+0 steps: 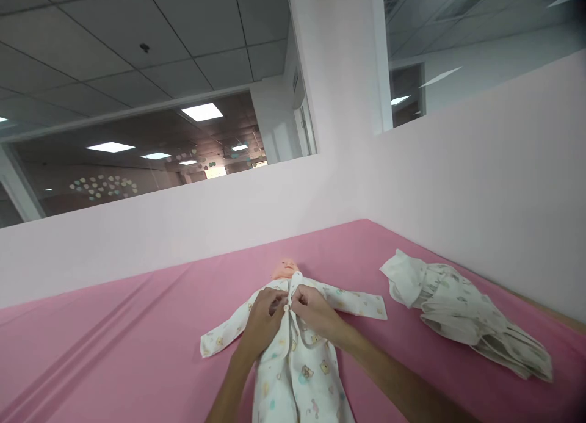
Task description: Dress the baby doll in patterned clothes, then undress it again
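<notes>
The printed garment [314, 374] was spread beneath the left hand [265, 318] and right hand [317, 312]. Its front edges were pinched by both.

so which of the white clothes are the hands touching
The outfit with sleeves spread to both sides, below the doll's head; the other white bundle, crumpled near the right wall, lies untouched.

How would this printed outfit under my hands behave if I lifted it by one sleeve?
The outfit would probably sag, since it lies in loose folds. A sleeve would likely droop at the cuff, where no doll hand shows. It may feel heavier than cloth alone, because a doll's head shows at the collar.
</notes>
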{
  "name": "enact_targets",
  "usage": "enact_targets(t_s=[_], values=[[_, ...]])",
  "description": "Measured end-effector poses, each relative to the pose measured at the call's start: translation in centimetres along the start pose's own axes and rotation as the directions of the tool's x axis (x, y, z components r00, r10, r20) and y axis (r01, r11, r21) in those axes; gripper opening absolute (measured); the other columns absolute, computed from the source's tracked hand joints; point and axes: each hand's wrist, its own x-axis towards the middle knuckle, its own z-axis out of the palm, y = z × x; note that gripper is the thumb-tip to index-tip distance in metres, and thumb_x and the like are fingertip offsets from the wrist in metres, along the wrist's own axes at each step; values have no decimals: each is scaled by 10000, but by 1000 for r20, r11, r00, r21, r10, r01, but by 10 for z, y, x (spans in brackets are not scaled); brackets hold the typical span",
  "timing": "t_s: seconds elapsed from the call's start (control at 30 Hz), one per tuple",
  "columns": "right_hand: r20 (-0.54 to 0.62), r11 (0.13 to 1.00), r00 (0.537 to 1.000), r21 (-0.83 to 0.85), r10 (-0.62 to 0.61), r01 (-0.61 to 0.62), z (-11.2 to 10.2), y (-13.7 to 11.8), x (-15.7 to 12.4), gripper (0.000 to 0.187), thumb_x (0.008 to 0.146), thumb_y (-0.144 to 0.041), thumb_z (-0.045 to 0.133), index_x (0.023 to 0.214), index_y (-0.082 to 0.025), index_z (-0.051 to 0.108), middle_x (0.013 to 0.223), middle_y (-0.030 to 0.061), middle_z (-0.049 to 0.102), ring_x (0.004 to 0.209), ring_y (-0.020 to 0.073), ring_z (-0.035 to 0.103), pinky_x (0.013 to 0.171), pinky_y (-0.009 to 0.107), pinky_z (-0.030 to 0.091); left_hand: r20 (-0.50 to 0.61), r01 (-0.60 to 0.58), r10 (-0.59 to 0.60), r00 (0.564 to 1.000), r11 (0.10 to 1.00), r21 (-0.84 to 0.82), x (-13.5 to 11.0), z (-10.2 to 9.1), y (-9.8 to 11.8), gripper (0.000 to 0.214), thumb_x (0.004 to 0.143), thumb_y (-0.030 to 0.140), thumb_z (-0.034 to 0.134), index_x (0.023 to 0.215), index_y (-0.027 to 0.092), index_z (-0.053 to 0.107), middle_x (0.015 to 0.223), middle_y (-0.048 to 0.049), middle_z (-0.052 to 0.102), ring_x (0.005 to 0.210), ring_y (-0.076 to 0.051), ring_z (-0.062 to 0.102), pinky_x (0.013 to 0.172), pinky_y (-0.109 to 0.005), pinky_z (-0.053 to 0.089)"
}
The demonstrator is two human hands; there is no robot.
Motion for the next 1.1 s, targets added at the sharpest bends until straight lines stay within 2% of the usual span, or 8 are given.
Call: enact_targets(t_s=[0.13, 0.27, 0.43, 0.53, 0.6, 0.77, 0.93, 1.1], values=[[39, 1000, 999, 11, 9, -9, -6, 4, 7, 42, 697, -159, 449, 680, -197, 441, 581, -66, 401, 505, 78, 365, 462, 190, 274, 71, -19, 15, 997, 998, 59, 6, -5, 6, 263, 917, 362, 441, 1060, 286, 648, 1018, -40, 611, 1024, -212, 530, 876, -333, 428], [-7, 995, 1000, -104, 5, -6, -27, 1, 7, 40, 708, -189, 456, 669, -195, 457, 596, -60, 410, 535, 88, 357, 478, 203, 267, 147, -37, 15, 989, 988, 150, 5, -6, 11, 322, 939, 421, 368, 894, 261, 642, 947, -44, 579, 934, -210, 532, 835, -342, 424], [-220, 954, 974, -278, 52, -114, -71, 21, 7, 70, 734, -244, 450, 674, -209, 441, 594, -61, 394, 547, 108, 375, 488, 220, 279, 162, -101, 37, 986, 910, 402, -1, -2, 14, 217, 832, 454, 540, 799, 240, 526, 938, -31, 542, 862, -214, 491, 790, -358, 399], [-347, 886, 936, -414, 59, -209, -99, 47, 1, 133, 751, -271, 434, 643, -218, 376, 581, -61, 333, 538, 113, 340, 483, 230, 253, 141, -28, -42, 989, 889, 456, -1, -4, 12, 202, 844, 377, 497, 721, 229, 436, 877, -19, 535, 780, -194, 476, 708, -322, 373], [-357, 835, 933, -502, 37, -225, -116, 64, -7, 142, 765, -281, 420, 653, -225, 353, 582, -60, 322, 535, 120, 336, 487, 241, 249, 124, 55, -125, 984, 888, 456, 1, -10, 7, 268, 869, 348, 423, 654, 216, 335, 770, -5, 505, 697, -173, 445, 631, -293, 334], [-358, 667, 934, -697, -4, -265, -151, 96, -29, 176, 773, -305, 429, 650, -233, 326, 568, -37, 383, 540, 151, 401, 529, 283, 292, -5, 323, -350, 937, 860, 394, 2, -40, -28, 267, 833, 277, 391, 644, 215, 212, 592, 38, 346, 548, -133, 309, 517, -253, 222], [-333, 609, 923, -696, 195, -380, -177, 120, -31, 270, 766, -395, 495, 584, -244, 364, 549, 11, 467, 527, 185, 474, 535, 336, 329, -265, 555, -491, 829, 673, 489, -9, -72, -80, 74, 849, 242, 304, 776, 248, 316, 599, 49, 453, 543, -156, 407, 537, -243, 263], [-331, 623, 923, -685, 198, -379, -196, 153, -31, 242, 745, -431, 594, 597, -282, 473, 594, 61, 566, 581, 236, 578, 582, 395, 354, -274, 633, -581, 766, 606, 483, -16, -79, -123, 106, 860, 234, 292, 879, 249, 395, 729, 4, 591, 627, -181, 546, 579, -257, 319]])
